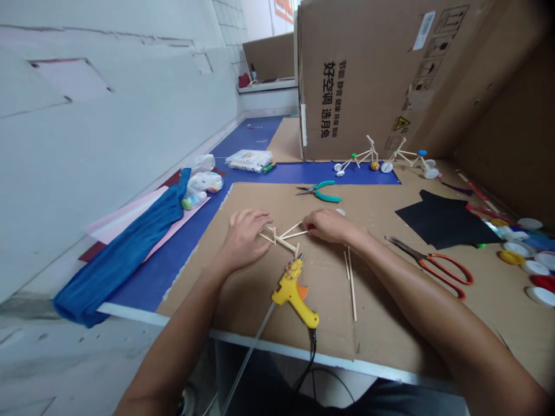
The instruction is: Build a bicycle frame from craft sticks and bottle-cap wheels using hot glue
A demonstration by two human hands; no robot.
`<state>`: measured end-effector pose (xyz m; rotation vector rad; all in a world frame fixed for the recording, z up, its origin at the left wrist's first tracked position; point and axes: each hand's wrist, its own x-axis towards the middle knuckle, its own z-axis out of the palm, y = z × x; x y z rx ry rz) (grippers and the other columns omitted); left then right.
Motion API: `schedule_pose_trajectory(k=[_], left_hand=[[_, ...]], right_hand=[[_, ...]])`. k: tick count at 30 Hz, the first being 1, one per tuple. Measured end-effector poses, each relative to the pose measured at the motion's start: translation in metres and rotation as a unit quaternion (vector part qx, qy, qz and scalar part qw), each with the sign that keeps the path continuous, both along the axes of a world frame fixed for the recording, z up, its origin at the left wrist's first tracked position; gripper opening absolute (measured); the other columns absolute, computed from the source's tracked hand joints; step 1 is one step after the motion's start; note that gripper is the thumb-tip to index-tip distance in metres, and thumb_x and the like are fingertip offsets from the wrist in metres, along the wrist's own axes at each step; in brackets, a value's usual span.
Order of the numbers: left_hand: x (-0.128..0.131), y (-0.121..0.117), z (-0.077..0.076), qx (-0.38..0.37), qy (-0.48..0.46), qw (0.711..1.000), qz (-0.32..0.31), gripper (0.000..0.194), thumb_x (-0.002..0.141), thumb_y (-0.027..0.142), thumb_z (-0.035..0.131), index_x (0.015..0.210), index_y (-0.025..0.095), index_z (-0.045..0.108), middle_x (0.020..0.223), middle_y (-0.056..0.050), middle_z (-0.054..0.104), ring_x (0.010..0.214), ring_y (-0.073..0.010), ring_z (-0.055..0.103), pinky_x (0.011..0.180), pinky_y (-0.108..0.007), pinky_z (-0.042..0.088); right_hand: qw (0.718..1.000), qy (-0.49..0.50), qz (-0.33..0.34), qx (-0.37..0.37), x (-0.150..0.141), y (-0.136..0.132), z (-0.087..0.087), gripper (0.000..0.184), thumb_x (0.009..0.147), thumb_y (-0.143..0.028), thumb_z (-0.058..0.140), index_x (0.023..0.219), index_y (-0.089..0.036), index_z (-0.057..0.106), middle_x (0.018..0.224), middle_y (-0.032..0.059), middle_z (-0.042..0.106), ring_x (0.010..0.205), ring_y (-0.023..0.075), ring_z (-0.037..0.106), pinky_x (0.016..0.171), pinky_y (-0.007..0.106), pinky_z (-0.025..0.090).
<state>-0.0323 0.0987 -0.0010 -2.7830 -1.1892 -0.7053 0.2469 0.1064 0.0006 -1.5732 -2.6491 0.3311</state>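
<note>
A small frame of thin wooden sticks (286,240) stands on the cardboard between my hands. My left hand (246,236) has its fingers curled round the frame's left end, with the tips partly hidden. At the right end, the fingers of my right hand (325,225) are pinched together on the sticks. A white bottle cap (340,212) peeks out behind that hand. Just in front of the frame lies a yellow hot glue gun (291,289), its nozzle close to a short upright stick. Loose wooden sticks (352,289) lie beneath my right forearm.
Teal-handled pliers (323,191) lie behind the hands. Orange-handled scissors (433,263), black paper (442,219) and several bottle caps (511,257) are to the right. Two stick models (364,156) with cap wheels stand before a large cardboard box (368,81). Blue cloth (130,254) lies left.
</note>
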Motion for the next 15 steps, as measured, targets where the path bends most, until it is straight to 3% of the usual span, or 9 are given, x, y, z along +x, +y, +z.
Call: schedule_pose_trajectory(k=[8,15], left_hand=[[0.007,-0.003,-0.011,0.043,0.034,0.998,-0.008,0.037,0.081,0.032,0.066,0.117,0.025,0.064,0.135,-0.012,0.063,0.13,-0.0346,0.049,0.11,-0.054,0.032],[0.008,-0.007,-0.008,0.062,-0.029,0.998,-0.014,0.03,0.087,0.031,0.061,0.114,0.022,0.066,0.13,-0.012,0.065,0.123,-0.032,0.054,0.104,-0.049,0.037]], right_hand=[[1.0,0.01,-0.003,-0.004,0.001,-0.001,0.004,0.019,0.087,-0.019,0.058,0.095,-0.022,0.074,0.1,0.0079,0.075,0.091,0.0214,0.063,0.068,0.027,0.034],[0.997,0.054,-0.051,0.02,0.023,0.0,0.028,0.02,0.085,-0.015,0.056,0.094,-0.018,0.074,0.091,0.0068,0.074,0.08,0.019,0.06,0.068,0.027,0.034]])
